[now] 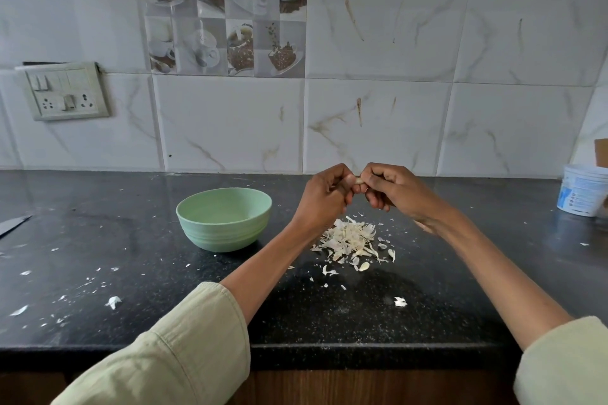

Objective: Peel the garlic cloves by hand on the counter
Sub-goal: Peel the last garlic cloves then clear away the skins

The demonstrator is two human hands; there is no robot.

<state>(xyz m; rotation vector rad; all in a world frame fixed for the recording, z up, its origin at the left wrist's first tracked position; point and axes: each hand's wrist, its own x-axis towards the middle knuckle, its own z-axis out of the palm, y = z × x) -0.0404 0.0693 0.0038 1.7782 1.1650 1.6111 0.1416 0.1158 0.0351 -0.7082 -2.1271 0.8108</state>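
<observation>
Both hands raised above the black counter [98,240], fingertips meeting. Left hand [324,196] and right hand [388,189] each curl their fingers round one small garlic clove [359,180], pinched between them; only a pale sliver of it shows. Directly below, a heap of papery garlic skins [350,242] lies on the counter, with loose flakes scattered wide to the left. Pale green bowl [224,219] stands just left of the heap, upright. White plastic tub [582,192] at far right against the tiled wall. Dark blade tip [13,225] at left edge.
</observation>
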